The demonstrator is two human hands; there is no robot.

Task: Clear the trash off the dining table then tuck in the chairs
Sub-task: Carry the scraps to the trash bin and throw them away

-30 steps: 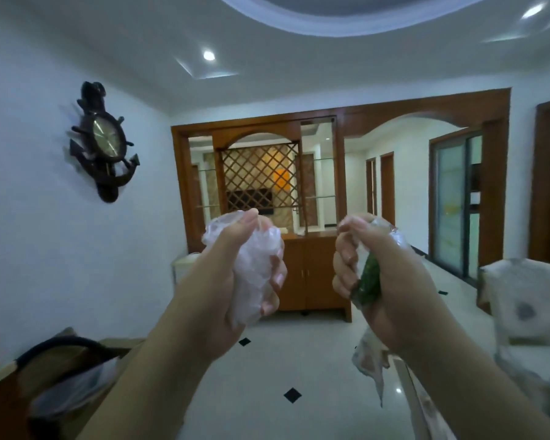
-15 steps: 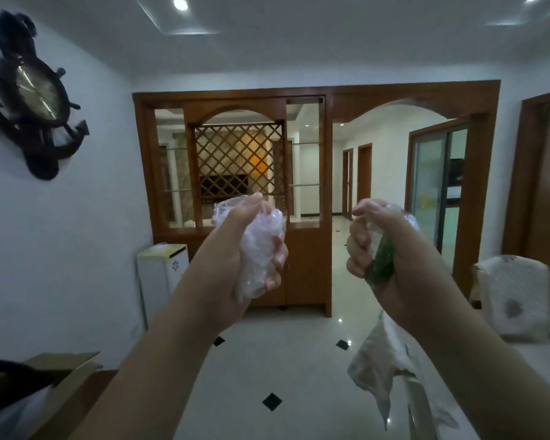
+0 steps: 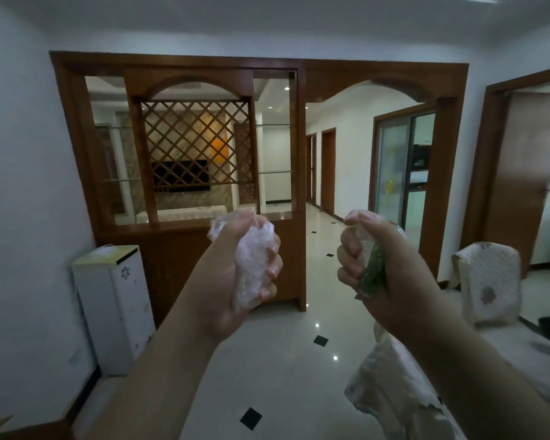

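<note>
My left hand (image 3: 232,281) is raised in front of me and grips a crumpled wad of clear plastic wrap (image 3: 251,258). My right hand (image 3: 391,274) is raised beside it and grips a green wrapper (image 3: 373,271) together with some clear plastic. A crumpled whitish paper or bag (image 3: 391,382) hangs below my right wrist. A chair with a pale patterned cover (image 3: 489,281) stands at the right. The dining table itself is out of view.
A wooden partition cabinet with lattice (image 3: 197,154) stands straight ahead, and an arched passage (image 3: 337,192) opens to its right. A white floor appliance (image 3: 115,306) stands by the left wall. Glossy floor tiles (image 3: 283,360) stretch ahead. A brown door (image 3: 521,185) is at right.
The view has swung left-to-right and lower: the wall clock has left the frame and the partition is nearer. Both hands keep the same grips on the trash.
</note>
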